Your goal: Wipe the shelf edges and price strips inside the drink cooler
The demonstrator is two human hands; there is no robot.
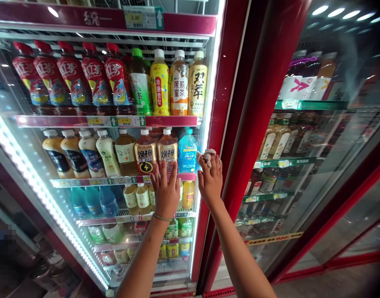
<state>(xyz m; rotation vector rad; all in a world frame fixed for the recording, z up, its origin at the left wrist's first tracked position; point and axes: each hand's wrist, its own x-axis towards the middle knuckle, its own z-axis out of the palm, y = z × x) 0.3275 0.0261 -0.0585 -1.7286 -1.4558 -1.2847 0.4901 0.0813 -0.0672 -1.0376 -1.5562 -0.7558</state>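
Observation:
My left hand [166,191] lies with fingers spread against the glass door [93,256] of a lit drinks cooler, in front of the middle shelves. A thin band circles that wrist. To its right, my right hand [211,182] presses a crumpled, pale cloth [210,154] near the door's red frame [215,103]. Its fingers rest over the cloth. Behind the glass, close to my hands, stand a blue bottle [188,151] and a bottle with a lightning mark [145,153].
Red-capped tea bottles [89,78] line the upper shelf, beside a yellow bottle [160,85]. On the right is a second red-framed cooler with green-edged shelves [310,105] of drinks. Dim, cluttered items [47,273] sit at the lower left.

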